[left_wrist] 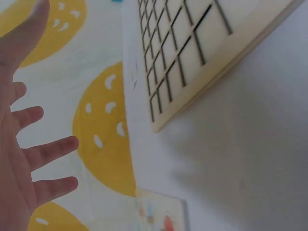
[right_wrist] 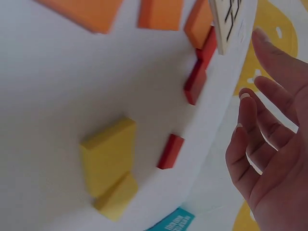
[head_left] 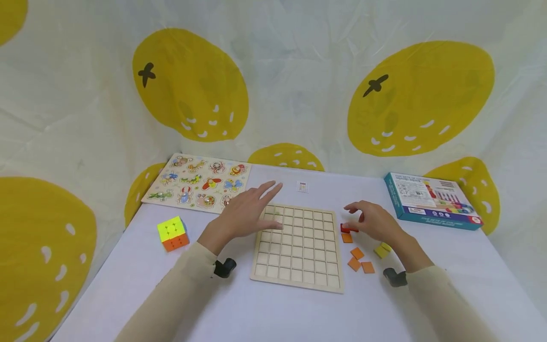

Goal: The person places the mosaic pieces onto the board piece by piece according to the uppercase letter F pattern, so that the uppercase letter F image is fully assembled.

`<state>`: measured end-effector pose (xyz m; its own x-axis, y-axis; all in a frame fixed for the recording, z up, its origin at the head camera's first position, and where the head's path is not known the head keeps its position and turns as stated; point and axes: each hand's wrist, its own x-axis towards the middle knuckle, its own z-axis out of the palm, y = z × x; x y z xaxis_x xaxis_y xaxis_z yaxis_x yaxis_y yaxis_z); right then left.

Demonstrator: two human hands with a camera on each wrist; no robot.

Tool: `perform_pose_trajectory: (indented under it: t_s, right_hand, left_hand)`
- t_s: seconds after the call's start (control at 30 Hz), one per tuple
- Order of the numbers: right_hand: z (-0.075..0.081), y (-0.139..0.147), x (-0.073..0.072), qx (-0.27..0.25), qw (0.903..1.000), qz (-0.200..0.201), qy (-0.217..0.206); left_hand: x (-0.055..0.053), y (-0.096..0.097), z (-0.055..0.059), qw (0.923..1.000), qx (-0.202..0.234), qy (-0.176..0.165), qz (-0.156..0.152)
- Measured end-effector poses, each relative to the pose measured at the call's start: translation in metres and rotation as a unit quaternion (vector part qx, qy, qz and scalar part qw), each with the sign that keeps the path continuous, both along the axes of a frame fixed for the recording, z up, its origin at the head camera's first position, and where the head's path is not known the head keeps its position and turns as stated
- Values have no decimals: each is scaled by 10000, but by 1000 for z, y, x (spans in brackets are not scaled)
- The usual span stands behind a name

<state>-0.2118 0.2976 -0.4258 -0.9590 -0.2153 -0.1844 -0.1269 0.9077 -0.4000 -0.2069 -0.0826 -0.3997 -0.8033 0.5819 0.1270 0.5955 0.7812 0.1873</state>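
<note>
Your right hand (head_left: 376, 221) has its fingers loosely bent, thumb well apart from them, with nothing visible between. It hangs over the small red square tiles (head_left: 345, 227) beside the board's right edge; whether the thumb touches one, you can't tell. Your left hand (head_left: 244, 213) is spread wide, holding nothing, above the far left part of the pale wooden grid board (head_left: 297, 250), whose visible cells are bare.

Watch those red tiles: two lie close together against the board, so a loose pinch could knock one aside or jam it on the raised edge. Nearer you, the flat orange square tiles (head_left: 368, 267) lie scattered. The two flat yellow square tiles (head_left: 381, 251) touch beside your right wrist; a low sweep of the sleeve could scatter them. Leaning your left palm down might shove the board into the tiles.

Farther out, the yellow-and-orange puzzle cube (head_left: 173, 232) sits left, the teal-and-white cardboard box (head_left: 433, 199) far right.
</note>
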Motion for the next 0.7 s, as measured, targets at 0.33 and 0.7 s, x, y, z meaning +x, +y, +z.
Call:
perform_pose_trajectory:
  t_s: [0.33,0.7]
  right_hand:
    - [-22,2,2,22,9996,-238,-154]
    - [-29,0,2,-123,9998,-159,-22]
  left_hand:
    - [14,-11,-33,9982,26,-578,122]
    - [22,-17,-49,9943,-60,-1063,45]
